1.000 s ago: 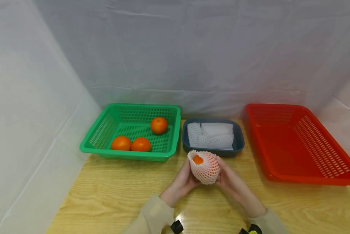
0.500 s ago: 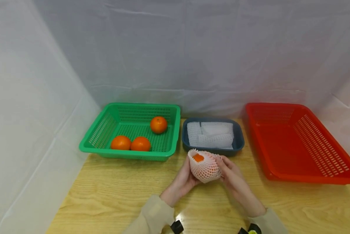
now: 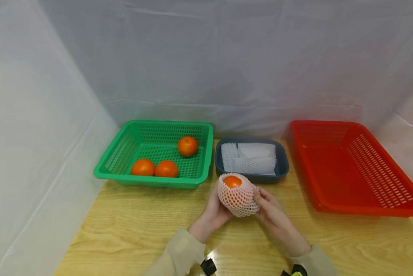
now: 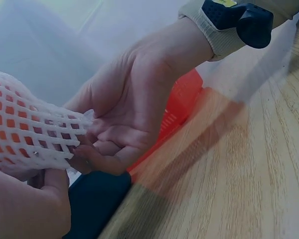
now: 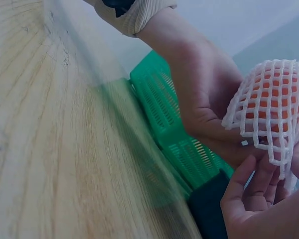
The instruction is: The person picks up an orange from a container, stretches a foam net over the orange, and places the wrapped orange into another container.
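Observation:
An orange (image 3: 232, 181) sits inside a white foam fruit net (image 3: 242, 202), held above the table between both hands. Its bare top shows through the net's opening, which tilts up and to the left. My left hand (image 3: 211, 214) cups the netted orange from the left and below. On the other side my right hand (image 3: 277, 218) pinches the loose end of the net between thumb and fingers. In the left wrist view, the right fingers (image 4: 102, 152) curl at the net's gathered end. Part of the left fingers is hidden behind the net.
A green basket (image 3: 151, 180) with 3 oranges stands at the left. Behind the hands, a dark blue tray (image 3: 283, 165) contains folded white foam nets (image 3: 254, 159). At the right is a red basket (image 3: 344, 172). White sheeting (image 3: 206, 57) hangs behind the wooden table (image 3: 123, 222).
The netted orange has tilted and shifted slightly left, and more of its bare top shows. My right hand has moved from the orange's side to a pinch on the net's end.

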`<state>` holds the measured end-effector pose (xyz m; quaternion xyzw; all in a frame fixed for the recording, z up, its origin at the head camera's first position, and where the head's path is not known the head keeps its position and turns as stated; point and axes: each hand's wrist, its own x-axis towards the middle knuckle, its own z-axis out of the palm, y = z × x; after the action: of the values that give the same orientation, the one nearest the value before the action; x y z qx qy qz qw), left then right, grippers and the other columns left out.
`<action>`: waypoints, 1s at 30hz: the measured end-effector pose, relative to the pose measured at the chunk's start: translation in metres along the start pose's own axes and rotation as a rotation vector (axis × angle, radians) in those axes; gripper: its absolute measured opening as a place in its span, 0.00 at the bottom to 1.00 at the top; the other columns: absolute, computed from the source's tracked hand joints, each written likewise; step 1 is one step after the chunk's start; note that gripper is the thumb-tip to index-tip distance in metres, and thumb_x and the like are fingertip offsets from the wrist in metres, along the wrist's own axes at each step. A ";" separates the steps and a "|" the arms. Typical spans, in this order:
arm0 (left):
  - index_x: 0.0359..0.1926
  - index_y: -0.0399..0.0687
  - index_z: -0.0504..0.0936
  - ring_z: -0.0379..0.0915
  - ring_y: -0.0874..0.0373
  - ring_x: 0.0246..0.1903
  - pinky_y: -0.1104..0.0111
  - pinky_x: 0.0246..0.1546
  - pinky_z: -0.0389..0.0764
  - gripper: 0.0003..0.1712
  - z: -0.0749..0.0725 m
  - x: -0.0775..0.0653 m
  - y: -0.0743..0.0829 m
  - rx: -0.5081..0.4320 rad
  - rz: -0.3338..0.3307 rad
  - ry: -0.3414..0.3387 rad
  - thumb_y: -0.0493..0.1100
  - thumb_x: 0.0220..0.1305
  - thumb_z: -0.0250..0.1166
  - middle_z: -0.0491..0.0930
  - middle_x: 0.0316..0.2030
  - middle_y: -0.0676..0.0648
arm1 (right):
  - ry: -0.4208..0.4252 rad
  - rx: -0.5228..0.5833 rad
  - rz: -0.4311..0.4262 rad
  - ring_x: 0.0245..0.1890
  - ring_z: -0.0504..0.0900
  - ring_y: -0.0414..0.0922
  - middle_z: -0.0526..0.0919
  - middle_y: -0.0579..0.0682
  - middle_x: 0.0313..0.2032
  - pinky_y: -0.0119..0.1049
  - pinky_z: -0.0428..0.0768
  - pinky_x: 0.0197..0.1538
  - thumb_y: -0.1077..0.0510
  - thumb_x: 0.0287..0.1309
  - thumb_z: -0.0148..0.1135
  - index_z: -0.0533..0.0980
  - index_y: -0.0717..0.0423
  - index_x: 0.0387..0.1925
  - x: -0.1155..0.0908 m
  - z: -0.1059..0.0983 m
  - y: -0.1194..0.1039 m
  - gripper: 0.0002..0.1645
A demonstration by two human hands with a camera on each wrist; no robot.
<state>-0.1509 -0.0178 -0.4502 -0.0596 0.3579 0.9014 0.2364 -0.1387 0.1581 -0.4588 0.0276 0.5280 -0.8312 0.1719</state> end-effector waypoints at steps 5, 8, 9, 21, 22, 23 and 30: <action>0.61 0.53 0.75 0.71 0.57 0.54 0.65 0.56 0.73 0.30 0.000 0.000 0.001 0.002 -0.003 -0.002 0.66 0.74 0.46 0.74 0.55 0.49 | 0.033 -0.007 0.014 0.42 0.79 0.37 0.79 0.43 0.43 0.29 0.80 0.44 0.56 0.78 0.50 0.75 0.50 0.48 0.000 0.001 -0.001 0.07; 0.66 0.52 0.71 0.70 0.56 0.56 0.63 0.59 0.72 0.32 -0.002 0.002 0.002 -0.018 -0.017 -0.005 0.66 0.75 0.45 0.72 0.57 0.47 | 0.072 -0.004 0.019 0.41 0.80 0.37 0.80 0.43 0.43 0.30 0.80 0.44 0.58 0.78 0.50 0.72 0.54 0.54 -0.001 0.002 -0.002 0.10; 0.68 0.51 0.69 0.69 0.56 0.56 0.62 0.59 0.71 0.34 -0.002 0.004 0.001 -0.025 -0.024 -0.004 0.66 0.75 0.44 0.72 0.58 0.47 | 0.083 -0.008 0.014 0.42 0.80 0.37 0.79 0.44 0.44 0.30 0.80 0.45 0.59 0.78 0.49 0.70 0.55 0.58 -0.001 0.003 -0.002 0.12; 0.77 0.45 0.56 0.71 0.53 0.58 0.58 0.60 0.75 0.40 -0.001 0.002 0.000 0.091 -0.062 -0.026 0.67 0.78 0.37 0.70 0.64 0.41 | -0.040 -0.628 -0.362 0.69 0.65 0.49 0.63 0.53 0.73 0.39 0.67 0.68 0.61 0.62 0.70 0.58 0.47 0.76 -0.002 0.009 -0.009 0.46; 0.78 0.45 0.56 0.71 0.52 0.59 0.58 0.61 0.75 0.41 -0.001 0.001 0.000 0.124 -0.055 -0.028 0.68 0.78 0.36 0.68 0.66 0.40 | -0.058 -0.663 -0.379 0.70 0.63 0.50 0.63 0.52 0.73 0.43 0.65 0.69 0.61 0.59 0.73 0.58 0.45 0.76 -0.003 0.010 -0.009 0.49; 0.78 0.45 0.55 0.70 0.52 0.60 0.58 0.61 0.75 0.42 0.000 0.000 -0.001 0.157 -0.049 -0.029 0.68 0.78 0.35 0.67 0.68 0.39 | -0.063 -0.687 -0.390 0.70 0.63 0.51 0.63 0.51 0.73 0.47 0.64 0.69 0.60 0.55 0.76 0.58 0.43 0.76 -0.003 0.011 -0.008 0.52; 0.74 0.40 0.64 0.79 0.55 0.49 0.60 0.49 0.81 0.46 0.001 0.000 -0.001 0.444 -0.018 -0.003 0.72 0.76 0.34 0.80 0.58 0.38 | 0.018 -0.724 -0.406 0.64 0.69 0.49 0.69 0.49 0.68 0.45 0.71 0.64 0.60 0.53 0.78 0.62 0.42 0.71 -0.007 0.016 -0.008 0.48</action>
<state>-0.1499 -0.0164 -0.4497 -0.0079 0.5467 0.7983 0.2526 -0.1325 0.1491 -0.4430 -0.1319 0.7825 -0.6086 -0.0014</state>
